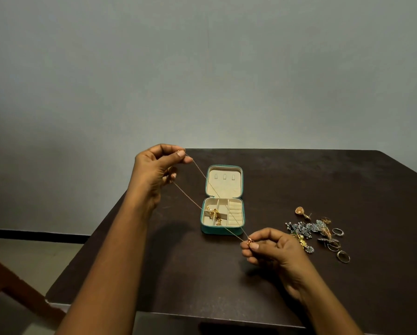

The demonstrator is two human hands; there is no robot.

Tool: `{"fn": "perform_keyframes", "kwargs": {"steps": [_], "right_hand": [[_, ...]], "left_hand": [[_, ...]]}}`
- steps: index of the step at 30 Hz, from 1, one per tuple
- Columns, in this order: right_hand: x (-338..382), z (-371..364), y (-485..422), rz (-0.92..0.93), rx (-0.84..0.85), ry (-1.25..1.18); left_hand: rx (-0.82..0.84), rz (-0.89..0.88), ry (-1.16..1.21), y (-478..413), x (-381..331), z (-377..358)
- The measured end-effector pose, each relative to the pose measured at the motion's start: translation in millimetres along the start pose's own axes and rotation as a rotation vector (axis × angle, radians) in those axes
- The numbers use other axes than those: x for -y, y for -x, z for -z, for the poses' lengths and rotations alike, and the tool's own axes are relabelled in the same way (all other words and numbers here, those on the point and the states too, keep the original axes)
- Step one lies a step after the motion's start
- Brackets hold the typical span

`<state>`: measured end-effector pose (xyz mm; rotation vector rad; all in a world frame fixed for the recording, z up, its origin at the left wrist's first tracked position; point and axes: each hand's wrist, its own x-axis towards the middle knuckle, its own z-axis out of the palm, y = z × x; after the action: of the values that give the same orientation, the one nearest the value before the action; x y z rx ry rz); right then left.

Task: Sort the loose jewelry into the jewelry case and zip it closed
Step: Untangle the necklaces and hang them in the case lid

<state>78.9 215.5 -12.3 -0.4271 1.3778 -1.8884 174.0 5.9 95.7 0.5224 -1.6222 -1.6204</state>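
Chain (pixel 190 198), thin, taut between hands.

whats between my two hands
Head view: a thin gold chain, pinched by left hand and right hand, stretches across the open teal jewelry case.

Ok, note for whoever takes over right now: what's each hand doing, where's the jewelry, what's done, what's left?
Left hand pinches the thin rose-gold chain; right hand pinches its small pendant end. Chain stretched above the open teal zip case.
Done: gold pieces lie in the case's left compartments.
Left: stow the chain, then the pile of loose earrings and rings right of the case on the dark table, then zip shut.
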Motion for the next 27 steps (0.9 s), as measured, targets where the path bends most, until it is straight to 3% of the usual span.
{"fn": "perform_keyframes", "kwargs": {"steps": [6, 11, 18, 27], "right_hand": [[-13, 0, 17, 0.018, -0.019, -0.008], [-20, 3, 30, 0.153, -0.029, 0.023], [-25, 7, 38, 0.317, 0.045, 0.208], [-26, 17, 41, 0.368, 0.026, 0.427]], "left_hand": [[0.042, 0.006, -0.054, 0, 4, -6], [0.061, 0.025, -0.125, 8, 2, -16], [0.134, 0.013, -0.141, 12, 3, -24], [0.255, -0.025, -0.19, 9, 13, -36]]}}
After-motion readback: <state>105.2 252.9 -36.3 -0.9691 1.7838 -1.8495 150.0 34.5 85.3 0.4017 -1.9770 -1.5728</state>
